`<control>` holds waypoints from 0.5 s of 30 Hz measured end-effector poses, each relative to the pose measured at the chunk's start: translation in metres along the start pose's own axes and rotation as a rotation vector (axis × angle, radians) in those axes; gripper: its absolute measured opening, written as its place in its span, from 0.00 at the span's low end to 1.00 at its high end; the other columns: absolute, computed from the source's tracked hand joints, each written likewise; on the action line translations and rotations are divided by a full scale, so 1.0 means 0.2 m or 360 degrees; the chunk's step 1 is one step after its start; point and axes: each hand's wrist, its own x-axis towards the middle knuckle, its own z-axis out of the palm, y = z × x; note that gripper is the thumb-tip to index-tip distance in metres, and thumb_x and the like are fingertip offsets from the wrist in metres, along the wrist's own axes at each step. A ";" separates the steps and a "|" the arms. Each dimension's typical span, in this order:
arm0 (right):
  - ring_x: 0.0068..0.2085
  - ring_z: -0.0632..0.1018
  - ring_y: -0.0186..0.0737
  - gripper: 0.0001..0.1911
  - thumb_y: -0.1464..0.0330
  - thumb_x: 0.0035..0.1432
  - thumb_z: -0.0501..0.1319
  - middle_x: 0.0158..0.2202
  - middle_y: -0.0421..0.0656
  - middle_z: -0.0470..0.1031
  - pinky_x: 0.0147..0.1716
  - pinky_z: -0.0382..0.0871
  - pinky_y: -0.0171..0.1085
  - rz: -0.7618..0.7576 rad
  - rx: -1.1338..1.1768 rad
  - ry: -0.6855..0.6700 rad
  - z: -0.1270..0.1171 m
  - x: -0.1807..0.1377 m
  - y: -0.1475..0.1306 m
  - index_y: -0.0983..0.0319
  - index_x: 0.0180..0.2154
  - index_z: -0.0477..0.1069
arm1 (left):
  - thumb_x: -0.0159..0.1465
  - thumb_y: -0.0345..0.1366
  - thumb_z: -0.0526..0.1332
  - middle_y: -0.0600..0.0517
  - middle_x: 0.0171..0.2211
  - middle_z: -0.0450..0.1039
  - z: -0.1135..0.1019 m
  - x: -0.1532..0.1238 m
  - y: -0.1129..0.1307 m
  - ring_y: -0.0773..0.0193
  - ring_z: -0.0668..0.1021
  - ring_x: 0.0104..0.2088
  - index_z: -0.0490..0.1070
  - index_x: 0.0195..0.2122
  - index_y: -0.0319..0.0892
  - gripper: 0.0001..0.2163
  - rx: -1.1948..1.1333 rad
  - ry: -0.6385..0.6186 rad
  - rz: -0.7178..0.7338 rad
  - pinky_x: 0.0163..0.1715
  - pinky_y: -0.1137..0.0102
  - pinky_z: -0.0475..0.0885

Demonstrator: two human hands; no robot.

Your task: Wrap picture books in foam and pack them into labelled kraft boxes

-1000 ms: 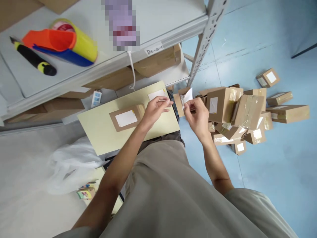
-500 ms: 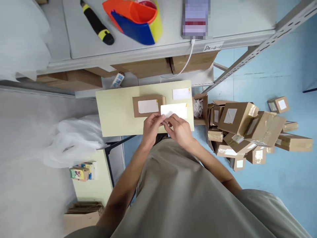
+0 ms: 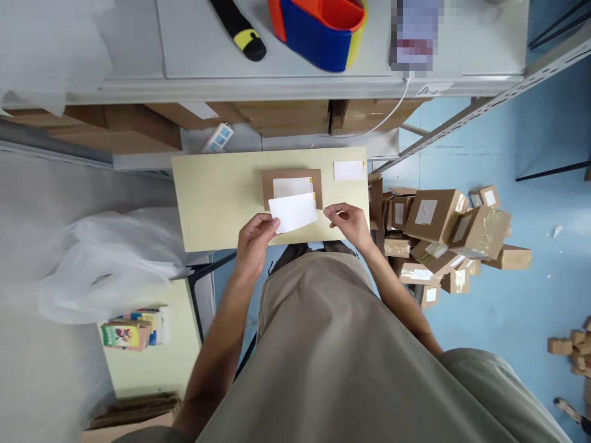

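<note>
My left hand pinches the left end of a white label with a small yellow mark at one corner. The label is held over the front of a brown cardboard box, whose top bears another white label, partly covered by the held one. To the right of the held label and apart from it is my right hand, thumb and fingers drawn together; whether anything is between them is hidden. A further white slip lies at the back right of the pale yellow table.
A pile of taped boxes stands on the blue floor at right. Above the table, a shelf holds a black-and-yellow cutter, a colourful holder and a cabled phone. White plastic and books are at left.
My hands have moved apart. The left has carried the white label leftward over the box, while the right has let go of it and shifted right. The camera view has shifted.
</note>
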 end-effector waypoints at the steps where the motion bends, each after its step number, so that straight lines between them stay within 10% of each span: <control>1: 0.30 0.83 0.40 0.28 0.41 0.56 0.75 0.41 0.46 0.87 0.33 0.77 0.40 0.0036 0.0036 -0.0025 0.04 0.00 0.00 0.60 0.39 0.84 | 0.57 0.54 0.79 0.52 0.35 0.79 -0.03 0.00 0.00 0.59 0.82 0.40 0.77 0.35 0.46 0.20 0.0014 -0.0012 -0.0002 0.44 0.65 0.82; 15: 0.31 0.84 0.44 0.31 0.37 0.57 0.72 0.35 0.45 0.85 0.33 0.75 0.39 0.0063 -0.0220 0.0096 0.25 0.05 0.10 0.58 0.33 0.81 | 0.53 0.58 0.78 0.50 0.35 0.83 -0.29 0.28 -0.22 0.56 0.82 0.40 0.79 0.35 0.45 0.23 0.0337 -0.0017 0.0014 0.44 0.63 0.80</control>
